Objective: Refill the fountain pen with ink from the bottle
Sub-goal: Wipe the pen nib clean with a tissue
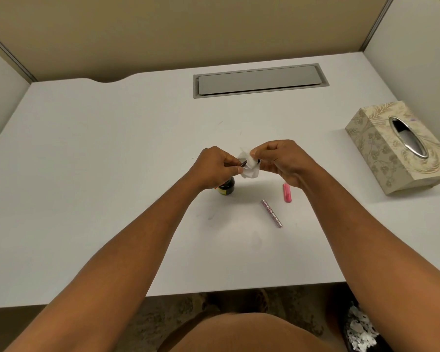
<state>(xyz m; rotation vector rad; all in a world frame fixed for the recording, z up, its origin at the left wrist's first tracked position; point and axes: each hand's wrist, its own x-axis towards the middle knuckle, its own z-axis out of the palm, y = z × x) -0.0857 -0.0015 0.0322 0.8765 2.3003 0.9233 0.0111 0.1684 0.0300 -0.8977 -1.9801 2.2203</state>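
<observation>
Above the middle of the white desk [112,174], my left hand [215,165] pinches a thin dark pen part [244,163] whose tip is wrapped in a crumpled white tissue [327,166]. My right hand [282,161] grips that tissue around the tip. The dark ink bottle [226,186] stands on the desk just below my left hand, partly hidden by it. A pink patterned pen barrel [271,212] lies to the right of the bottle. A pink pen piece [287,192] lies near my right wrist.
A patterned tissue box [381,148] stands at the right side of the desk. A grey cable hatch [259,81] is set into the desk at the back. Beige partition walls close in the back and sides. The desk's front edge is near my lap.
</observation>
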